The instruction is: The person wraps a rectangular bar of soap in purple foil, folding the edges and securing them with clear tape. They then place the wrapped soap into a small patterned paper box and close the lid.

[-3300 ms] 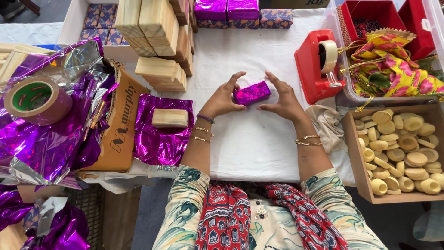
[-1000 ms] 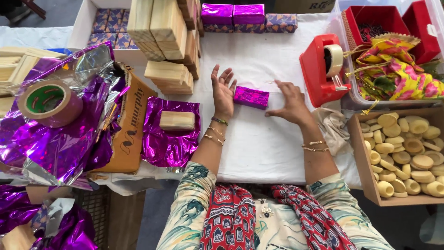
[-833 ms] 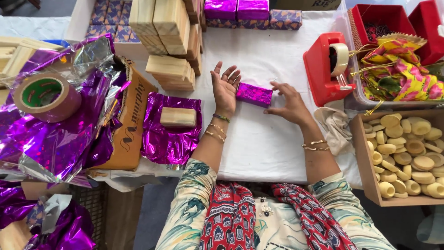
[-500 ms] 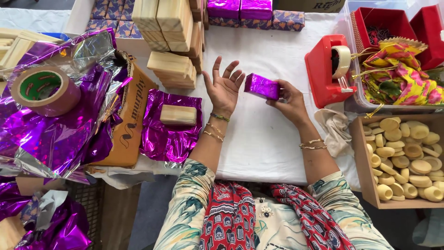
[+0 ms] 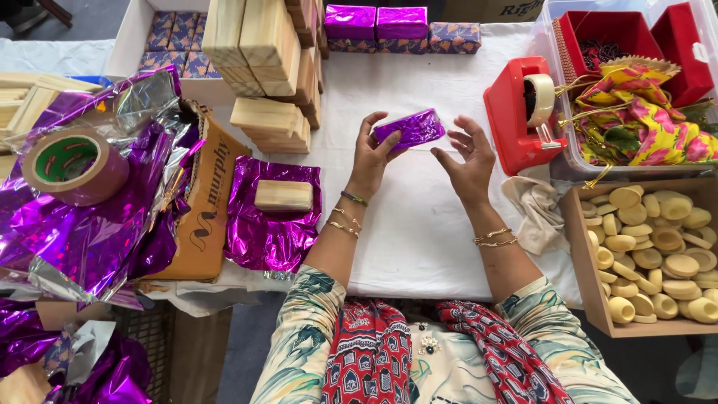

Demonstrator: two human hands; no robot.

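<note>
The left hand [image 5: 372, 153] grasps the wrapped block [image 5: 410, 129], a small bar in purple foil, with fingers curled round its left end and lifting it just above the white bench [image 5: 419, 224]. The right hand [image 5: 467, 153] is released, fingers spread, just right of the block and not touching it.

Right of the block stands a red tape dispenser [image 5: 520, 112], near the free hand. Left of the block, a bare wooden bar [image 5: 283, 195] lies on a spread foil sheet [image 5: 273, 217]; beyond it are stacked wooden bars [image 5: 262, 52]. Behind the block, finished wrapped blocks [image 5: 378, 21] sit in a row.

To do this well, I would judge that the left grip should keep the loose foil fold pinned flat under the thumb, holding the block steady with the seam facing up, so the free hand can smooth the ends tight before any tape goes over them. Squeezing lightly avoids creasing or tearing the foil.
</note>
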